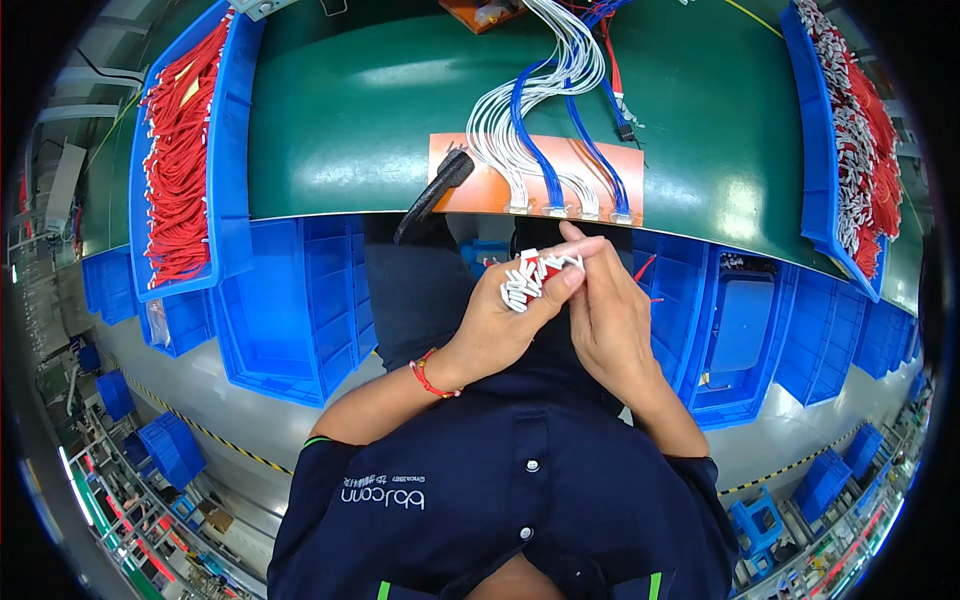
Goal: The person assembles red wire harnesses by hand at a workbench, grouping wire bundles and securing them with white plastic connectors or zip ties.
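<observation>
My left hand (500,325) is closed round a bundle of red wires with white connector ends (522,284), held in front of my body just below the table edge. The white ends bunch up above the fist. My right hand (612,315) presses against the bundle from the right, its fingertips at the white ends. A few red wire tails (648,268) stick out past the right hand, and its palm side is hidden. Beyond the hands, an orange board (455,180) at the table edge bears a row of connectors with white wires (495,125) and blue wires (530,125).
A black clip-like handle (436,195) juts over the edge of the green table (360,120). Blue bins of red wires stand left (230,150) and right (820,150). Below the table are more blue crates (265,300). A small black connector (627,131) lies behind the board.
</observation>
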The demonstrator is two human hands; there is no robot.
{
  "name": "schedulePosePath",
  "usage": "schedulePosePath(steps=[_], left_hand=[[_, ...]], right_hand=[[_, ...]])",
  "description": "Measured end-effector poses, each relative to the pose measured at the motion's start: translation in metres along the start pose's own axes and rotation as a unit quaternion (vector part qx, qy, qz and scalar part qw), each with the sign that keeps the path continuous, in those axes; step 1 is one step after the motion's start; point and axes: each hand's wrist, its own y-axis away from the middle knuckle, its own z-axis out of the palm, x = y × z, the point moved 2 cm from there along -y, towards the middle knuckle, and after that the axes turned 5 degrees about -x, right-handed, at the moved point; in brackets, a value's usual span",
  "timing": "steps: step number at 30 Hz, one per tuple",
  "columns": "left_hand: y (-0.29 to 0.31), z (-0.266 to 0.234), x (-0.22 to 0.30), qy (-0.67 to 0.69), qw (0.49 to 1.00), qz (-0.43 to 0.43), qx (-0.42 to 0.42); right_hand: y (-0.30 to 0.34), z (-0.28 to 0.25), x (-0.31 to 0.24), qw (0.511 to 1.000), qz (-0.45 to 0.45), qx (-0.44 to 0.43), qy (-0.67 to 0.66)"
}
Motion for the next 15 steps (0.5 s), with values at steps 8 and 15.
schedulePosePath(steps=[8,15], left_hand=[[-0.002,-0.017,-0.003,0.024,0.998,0.005,0.05],[-0.002,-0.016,-0.008,0.084,0.994,-0.009,-0.075]], right_hand=[[0.006,-0.009,0.012,0.959,0.083,-0.073,-0.259],[0.005,-0.011,0.031,0.752,0.212,-0.169,-0.601]])
